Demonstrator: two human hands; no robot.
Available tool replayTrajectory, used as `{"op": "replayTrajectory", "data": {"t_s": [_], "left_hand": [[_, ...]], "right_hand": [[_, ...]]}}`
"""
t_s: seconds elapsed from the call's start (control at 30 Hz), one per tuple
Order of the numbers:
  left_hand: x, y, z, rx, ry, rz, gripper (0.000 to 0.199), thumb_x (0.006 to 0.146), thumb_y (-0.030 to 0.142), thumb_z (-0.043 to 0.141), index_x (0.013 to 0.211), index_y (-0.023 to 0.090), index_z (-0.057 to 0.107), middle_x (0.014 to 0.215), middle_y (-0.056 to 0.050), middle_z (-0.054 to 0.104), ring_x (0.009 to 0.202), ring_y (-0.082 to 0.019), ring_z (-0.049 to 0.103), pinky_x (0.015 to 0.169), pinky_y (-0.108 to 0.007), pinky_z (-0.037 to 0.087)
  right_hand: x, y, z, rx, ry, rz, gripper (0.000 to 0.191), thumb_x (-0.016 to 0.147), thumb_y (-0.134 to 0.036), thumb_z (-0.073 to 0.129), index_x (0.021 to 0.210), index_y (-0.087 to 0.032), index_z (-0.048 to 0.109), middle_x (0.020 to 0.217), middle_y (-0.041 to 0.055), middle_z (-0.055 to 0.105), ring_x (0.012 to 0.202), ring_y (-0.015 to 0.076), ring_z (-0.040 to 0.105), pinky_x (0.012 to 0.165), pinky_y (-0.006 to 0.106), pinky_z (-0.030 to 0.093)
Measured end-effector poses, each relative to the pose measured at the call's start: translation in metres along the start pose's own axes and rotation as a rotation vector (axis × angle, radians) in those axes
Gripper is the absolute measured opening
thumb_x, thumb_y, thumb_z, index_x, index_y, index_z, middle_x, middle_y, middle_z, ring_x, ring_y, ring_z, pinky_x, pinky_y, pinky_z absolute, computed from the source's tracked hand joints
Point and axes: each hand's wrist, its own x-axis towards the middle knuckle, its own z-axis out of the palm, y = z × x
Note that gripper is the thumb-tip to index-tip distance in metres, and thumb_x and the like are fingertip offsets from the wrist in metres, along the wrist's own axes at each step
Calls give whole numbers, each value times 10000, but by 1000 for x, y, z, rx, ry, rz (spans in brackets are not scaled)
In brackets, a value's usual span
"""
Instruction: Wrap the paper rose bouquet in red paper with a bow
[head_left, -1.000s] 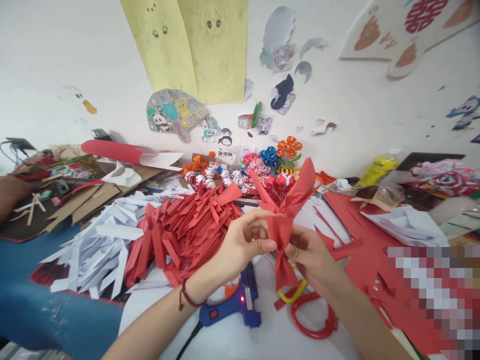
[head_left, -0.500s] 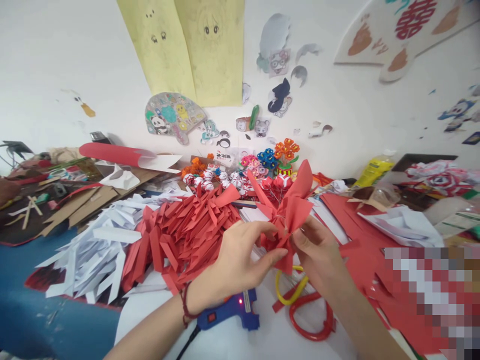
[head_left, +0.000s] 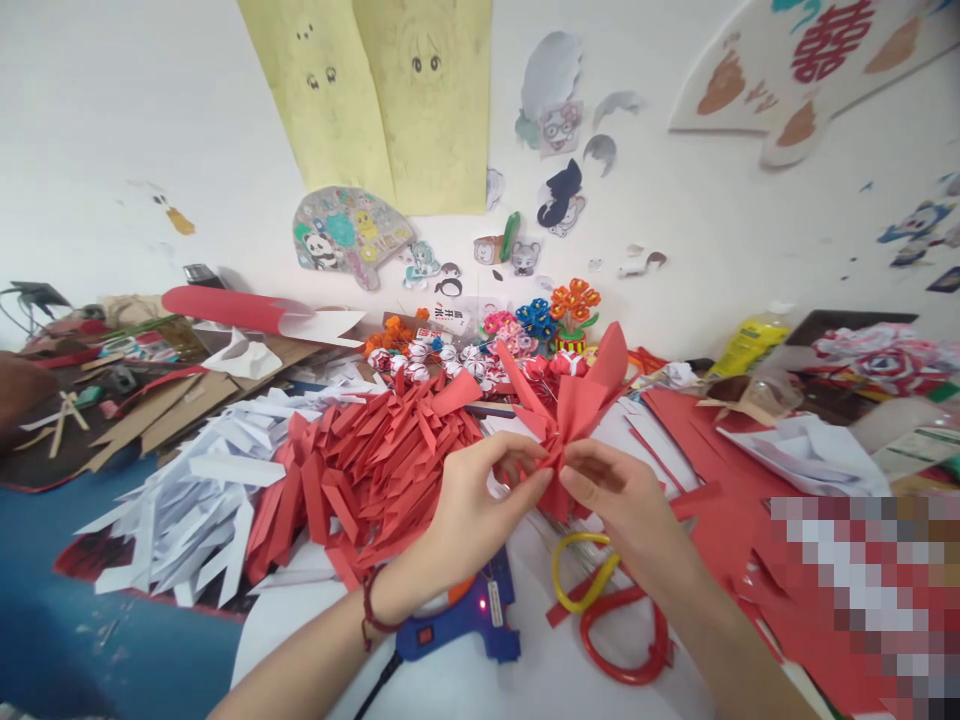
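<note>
Between my hands stands a red folded-paper piece (head_left: 581, 405) with several pointed petals spreading upward. My left hand (head_left: 491, 490) pinches its gathered base from the left, thumb and forefinger closed on it. From the right, my right hand (head_left: 615, 490) pinches the same base, fingers bent. A blue glue gun (head_left: 465, 622) with a lit red light lies below my left hand. Scissors with a yellow handle loop (head_left: 559, 580) and a red handle loop (head_left: 626, 675) lie under my right hand.
Left of my hands lie heaps of folded red strips (head_left: 382, 465) and white strips (head_left: 184, 510). Red paper sheets (head_left: 750, 560) cover the right side. Paper flowers (head_left: 574, 300) and a yellow bottle (head_left: 750, 340) stand near the wall.
My right hand has shifted left, closer to my left hand. The red paper piece has turned slightly, and its lower petals are now more hidden by my fingers.
</note>
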Motion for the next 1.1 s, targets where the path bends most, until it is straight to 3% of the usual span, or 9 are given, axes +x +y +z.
{"op": "replayTrajectory", "data": {"t_s": [0.33, 0.5, 0.67, 0.83, 1.1], "left_hand": [[2, -5, 2, -184, -8, -68, 192, 854, 240, 717, 1027, 174, 663, 854, -30, 687, 743, -144, 602, 717, -253, 454], [7, -6, 1, -556, -46, -267, 303, 787, 300, 797, 1013, 152, 659, 818, -19, 650, 751, -125, 576, 725, -238, 426], [8, -4, -2, -734, -112, -411, 400, 705, 289, 864, 1017, 152, 655, 779, 3, 632, 693, -97, 539, 657, -212, 371], [10, -1, -5, -792, -192, -486, 444, 683, 285, 876, 1035, 146, 644, 750, 11, 628, 638, -84, 508, 607, -216, 329], [10, 1, -6, -768, -200, -464, 462, 664, 273, 886, 1029, 151, 629, 750, 12, 626, 634, -86, 498, 581, -222, 323]], "right_hand": [[2, -2, -1, 121, -36, 67, 332, 622, -349, 911, 825, -196, 698, 730, -6, 671, 663, 112, 602, 612, 214, 478], [5, -1, -1, 211, -93, 149, 353, 578, -343, 934, 783, -178, 699, 651, -15, 646, 572, 96, 568, 547, 216, 450], [6, 0, 0, 284, -181, 285, 413, 544, -376, 947, 804, -171, 701, 627, -12, 647, 550, 116, 589, 544, 243, 460], [4, -4, 0, 304, -237, 292, 361, 591, -399, 926, 724, -171, 679, 652, 0, 657, 591, 116, 594, 598, 247, 469], [1, -8, -1, 267, -242, 276, 334, 664, -451, 878, 725, -170, 709, 611, -7, 614, 548, 102, 527, 576, 247, 449]]}}
